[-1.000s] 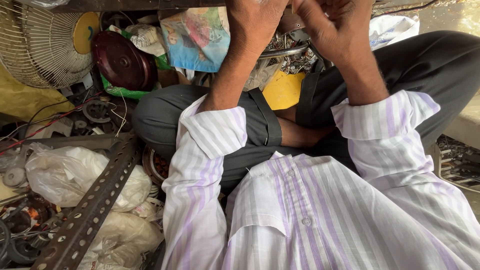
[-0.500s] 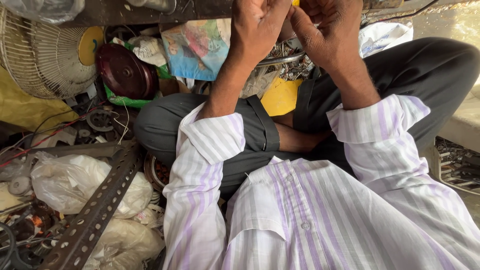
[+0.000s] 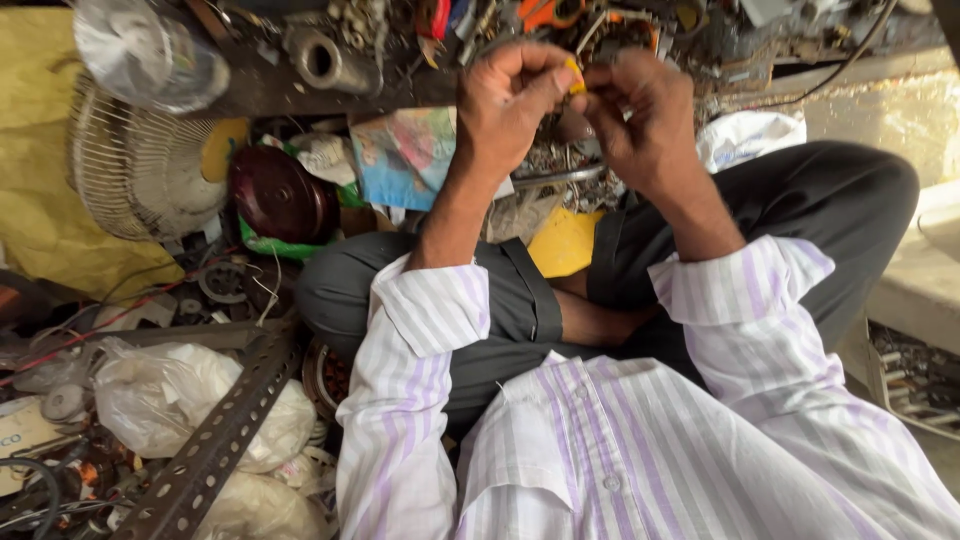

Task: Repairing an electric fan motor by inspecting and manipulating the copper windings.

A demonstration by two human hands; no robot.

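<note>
Left hand [image 3: 505, 100] pinches small yellow piece [image 3: 574, 77]; right hand [image 3: 635, 115] clenched beside it, fingertips touching (contents hidden). Piece mid-handling, not set down.

Below and to the left of our hands, the cluttered floor [image 3: 150, 310] carries a white wire fan guard [image 3: 140, 175], a dark red round disc [image 3: 280, 195], a perforated grey metal angle bar [image 3: 215, 440] and crumpled white plastic bags [image 3: 170, 400]. Directly beneath our hands lies a flat yellow sheet [image 3: 565, 242].
</note>
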